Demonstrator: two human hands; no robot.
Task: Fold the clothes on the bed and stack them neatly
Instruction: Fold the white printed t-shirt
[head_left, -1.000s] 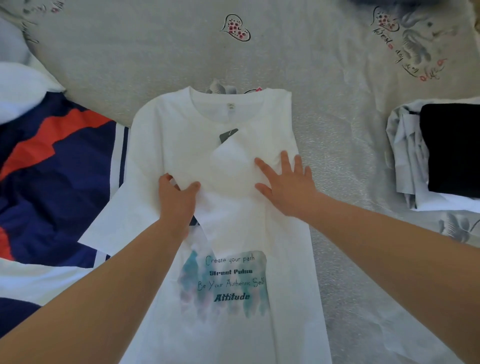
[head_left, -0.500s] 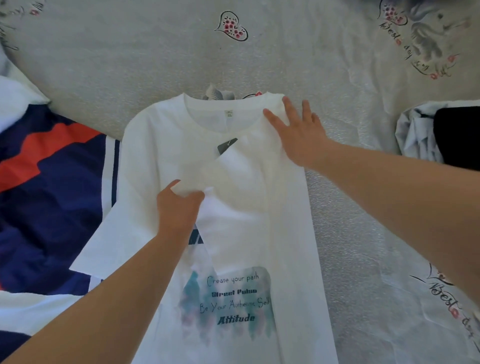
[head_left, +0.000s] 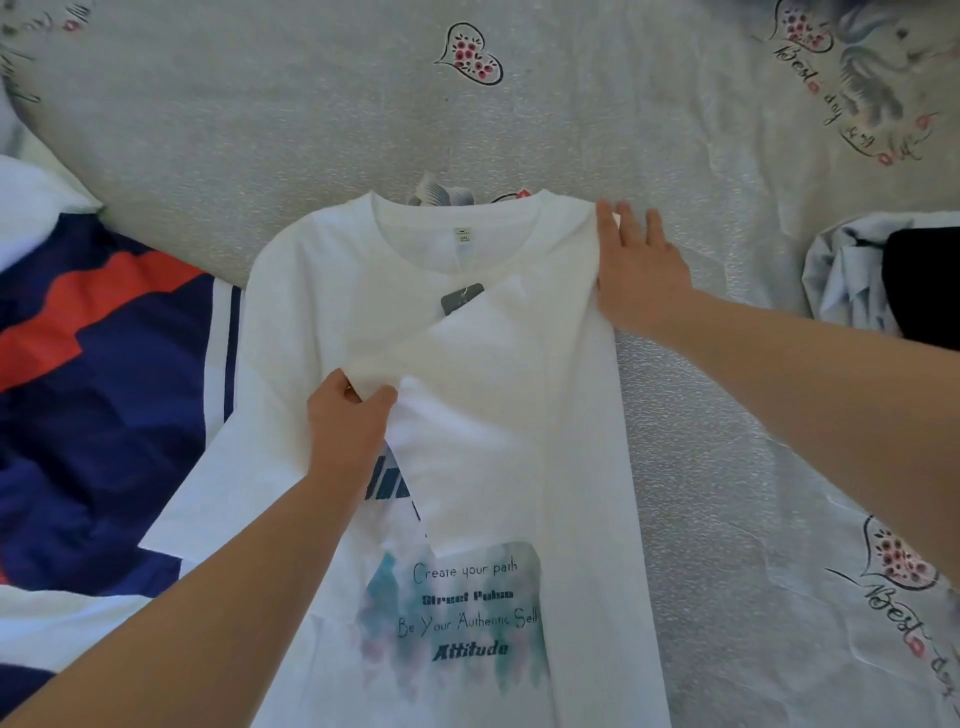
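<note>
A white T-shirt (head_left: 322, 291) with a teal printed slogan lies flat on the bed, collar away from me. Its right sleeve is folded inward across the chest. My left hand (head_left: 345, 421) pinches the tip of that folded sleeve near the shirt's middle. My right hand (head_left: 636, 265) lies flat with straight fingers on the shirt's right shoulder edge, pressing the fold line down. The left sleeve is still spread out to the left.
A navy, red and white garment (head_left: 98, 395) lies at the left, partly under the shirt. At the right edge sits a stack of folded clothes (head_left: 852, 280), pale blue beneath black. The grey bedsheet (head_left: 727, 467) with heart prints lies all round.
My right hand slid from the shirt's chest up and out to the right shoulder edge. My left hand kept its pinch on the folded sleeve and barely moved.
</note>
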